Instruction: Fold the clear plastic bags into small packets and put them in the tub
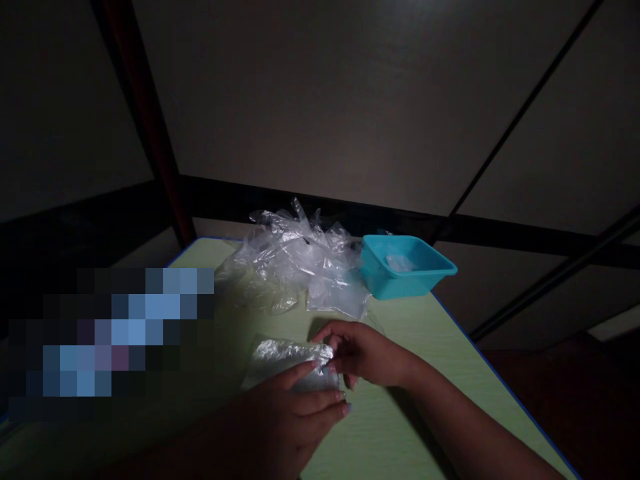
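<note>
A clear, shiny plastic bag [285, 357] lies flattened on the pale green table [400, 427] near the front. My left hand [300, 413] rests over its near side with the fingers spread, reaching toward the bag's right end. At that right end, my right hand [357, 353] is closed, with thumb and fingers pinching the bag's edge. Behind the hands sits a loose heap of crumpled clear plastic bags [300, 260].
A turquoise plastic basket [405, 283] stands at the table's back right edge with some clear plastic inside. Dark wall panels rise behind the table. A pixelated patch covers the left side of the view.
</note>
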`<state>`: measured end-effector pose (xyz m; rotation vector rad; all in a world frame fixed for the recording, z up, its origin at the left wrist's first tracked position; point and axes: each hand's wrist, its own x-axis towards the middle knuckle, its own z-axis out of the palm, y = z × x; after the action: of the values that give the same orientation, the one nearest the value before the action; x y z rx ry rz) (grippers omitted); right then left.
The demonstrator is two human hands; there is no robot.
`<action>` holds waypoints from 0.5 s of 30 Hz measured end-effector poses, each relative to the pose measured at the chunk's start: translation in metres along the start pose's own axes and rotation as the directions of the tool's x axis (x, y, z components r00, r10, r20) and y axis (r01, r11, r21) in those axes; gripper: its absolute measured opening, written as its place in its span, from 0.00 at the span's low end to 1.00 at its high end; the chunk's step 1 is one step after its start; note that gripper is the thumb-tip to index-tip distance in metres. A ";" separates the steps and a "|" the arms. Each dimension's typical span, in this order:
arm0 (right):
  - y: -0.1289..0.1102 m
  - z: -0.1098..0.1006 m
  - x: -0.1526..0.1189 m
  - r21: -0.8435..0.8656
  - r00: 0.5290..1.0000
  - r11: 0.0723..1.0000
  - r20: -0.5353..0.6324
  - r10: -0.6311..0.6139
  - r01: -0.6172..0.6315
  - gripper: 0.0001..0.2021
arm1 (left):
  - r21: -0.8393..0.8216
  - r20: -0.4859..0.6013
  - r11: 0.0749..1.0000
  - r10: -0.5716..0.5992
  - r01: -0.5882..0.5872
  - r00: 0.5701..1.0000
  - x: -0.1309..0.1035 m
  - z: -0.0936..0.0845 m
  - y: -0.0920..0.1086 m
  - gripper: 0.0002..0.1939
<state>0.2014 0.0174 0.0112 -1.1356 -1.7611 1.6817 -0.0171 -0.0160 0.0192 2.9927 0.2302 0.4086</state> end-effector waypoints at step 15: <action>0.002 0.004 -0.002 -0.052 0.998 0.999 -0.059 0.006 -0.009 0.16 | 0.131 -0.143 0.991 0.048 -0.030 0.989 -0.007 0.056 -0.008 0.18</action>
<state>0.1996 0.0129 0.0093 -1.2036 -1.7764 1.5987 -0.0093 -0.0144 -0.0372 3.0995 0.2187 0.6419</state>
